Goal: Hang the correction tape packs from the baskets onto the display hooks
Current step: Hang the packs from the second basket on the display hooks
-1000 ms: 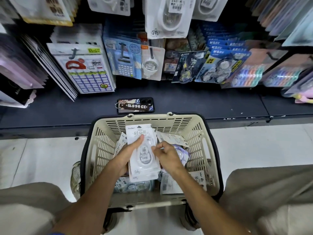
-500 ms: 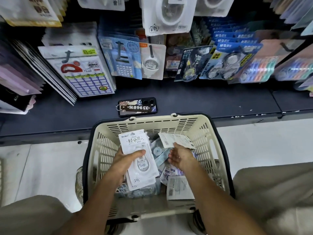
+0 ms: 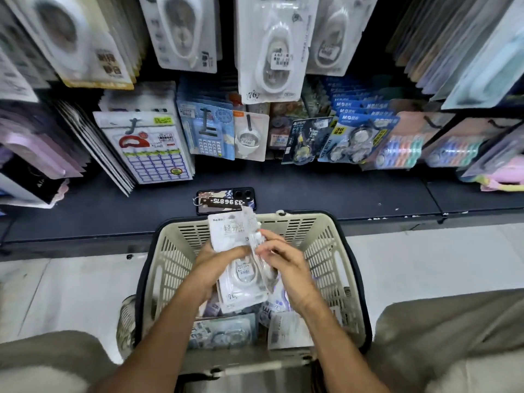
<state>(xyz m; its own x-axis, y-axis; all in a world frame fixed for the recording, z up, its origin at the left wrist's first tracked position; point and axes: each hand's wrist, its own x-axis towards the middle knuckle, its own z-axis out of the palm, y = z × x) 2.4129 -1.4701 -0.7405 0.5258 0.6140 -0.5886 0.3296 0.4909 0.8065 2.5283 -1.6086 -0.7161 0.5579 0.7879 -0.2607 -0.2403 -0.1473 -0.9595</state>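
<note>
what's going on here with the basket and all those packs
A person is restocking a stationery display. The left hand grips a stack of white correction tape packs above a beige shopping basket, and the right hand pinches another pack against it. More packs lie in the basket. A phone rests on the dark shelf beyond.

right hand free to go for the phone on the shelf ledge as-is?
Probably not as things stand. The right hand is curled on a correction tape pack beside the stack that the left hand grips, and that stack overlaps the phone's near edge. It would have to let go first.
</note>
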